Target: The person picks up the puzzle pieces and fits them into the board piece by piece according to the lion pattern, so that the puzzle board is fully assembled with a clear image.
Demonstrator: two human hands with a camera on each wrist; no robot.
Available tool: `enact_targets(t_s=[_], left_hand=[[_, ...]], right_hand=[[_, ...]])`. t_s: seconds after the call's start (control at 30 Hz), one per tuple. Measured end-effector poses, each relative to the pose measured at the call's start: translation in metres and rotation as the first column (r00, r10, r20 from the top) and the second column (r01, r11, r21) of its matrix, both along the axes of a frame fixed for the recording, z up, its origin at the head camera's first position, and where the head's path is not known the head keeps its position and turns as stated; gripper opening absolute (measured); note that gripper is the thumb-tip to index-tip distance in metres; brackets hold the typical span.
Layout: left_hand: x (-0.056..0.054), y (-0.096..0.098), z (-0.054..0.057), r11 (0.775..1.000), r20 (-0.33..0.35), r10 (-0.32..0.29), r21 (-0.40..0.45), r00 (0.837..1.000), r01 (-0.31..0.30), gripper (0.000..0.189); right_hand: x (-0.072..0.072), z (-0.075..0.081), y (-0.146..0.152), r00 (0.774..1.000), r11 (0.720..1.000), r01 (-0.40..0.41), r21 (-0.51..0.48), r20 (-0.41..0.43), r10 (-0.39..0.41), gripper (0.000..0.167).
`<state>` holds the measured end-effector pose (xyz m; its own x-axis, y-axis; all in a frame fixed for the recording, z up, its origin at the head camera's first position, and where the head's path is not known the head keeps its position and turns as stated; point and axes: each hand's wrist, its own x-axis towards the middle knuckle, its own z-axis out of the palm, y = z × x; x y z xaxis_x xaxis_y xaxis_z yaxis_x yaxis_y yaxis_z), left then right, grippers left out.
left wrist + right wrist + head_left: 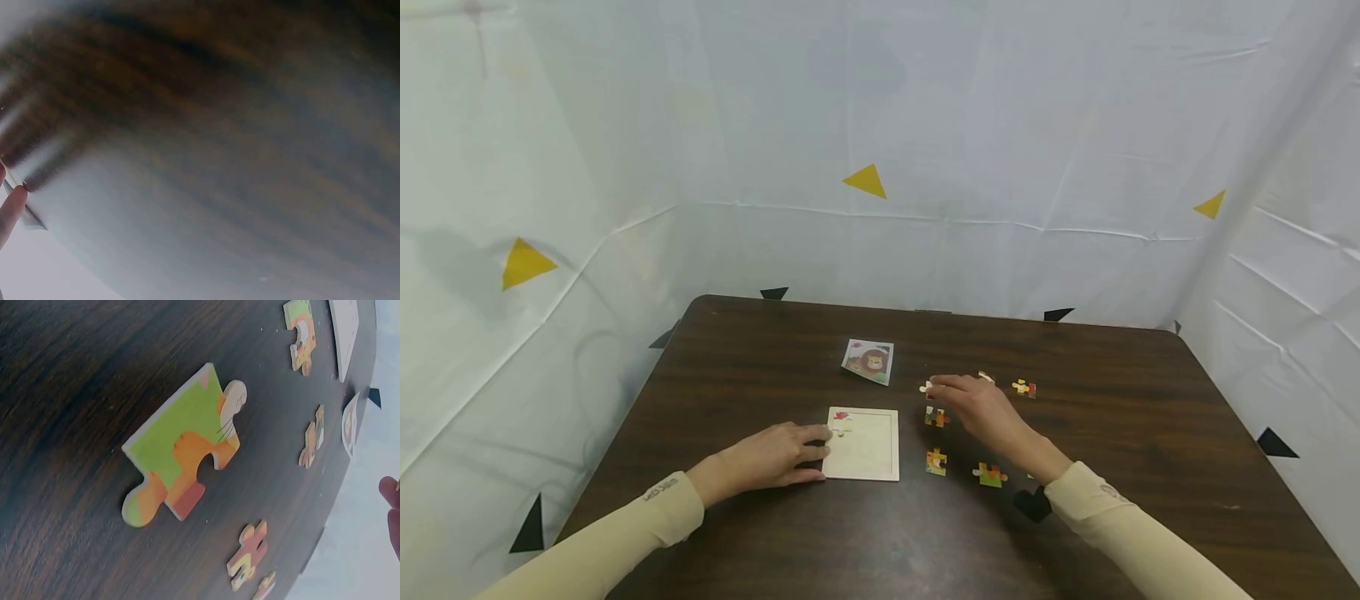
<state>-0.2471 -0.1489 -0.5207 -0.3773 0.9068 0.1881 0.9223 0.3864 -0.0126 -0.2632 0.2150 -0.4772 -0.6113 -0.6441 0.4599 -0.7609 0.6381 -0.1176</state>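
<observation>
My left hand [767, 457] rests at the left edge of a pale square puzzle board [872, 450], fingers loosely extended and touching its rim. In the left wrist view, only fingertips [14, 206] show at the far left. A whitish jigsaw piece with a pink picture [842, 417] lies in the board's upper left corner. To the right of the board, my right hand [981, 410] pinches a small jigsaw piece [925, 388] at its fingertips, mostly hidden. Below that hand lies a green and orange jigsaw piece [181, 444].
Other loose pieces lie around the right hand: an orange one [936, 417], a yellow-orange one [936, 461] and a red-yellow one [1025, 388], among several. Behind the board is a lion picture card [869, 362]. White sheeting [962, 125] surrounds the dark wooden table [760, 333].
</observation>
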Motion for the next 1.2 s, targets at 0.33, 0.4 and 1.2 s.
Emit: enact_targets(t_s=[0.33, 0.4, 1.2], left_hand=[[-0.001, 0.000, -0.001, 1.000, 0.002, 0.000, 0.005, 1.000, 0.000, 0.034], [0.000, 0.000, 0.000, 1.000, 0.005, 0.001, 0.007, 1.000, -0.001, 0.034], [0.001, -0.001, 0.002, 1.000, 0.014, 0.001, 0.014, 1.000, -0.002, 0.034]], right_hand=[[0.000, -0.003, -0.008, 0.999, 0.999, -0.037, 0.016, 0.028, 0.036, 0.044], [0.001, -0.003, -0.011, 0.999, 0.999, -0.047, 0.025, 0.021, 0.047, 0.045], [0.004, -0.005, -0.036, 0.998, 0.997, -0.044, 0.070, 0.042, 0.041, 0.043]])
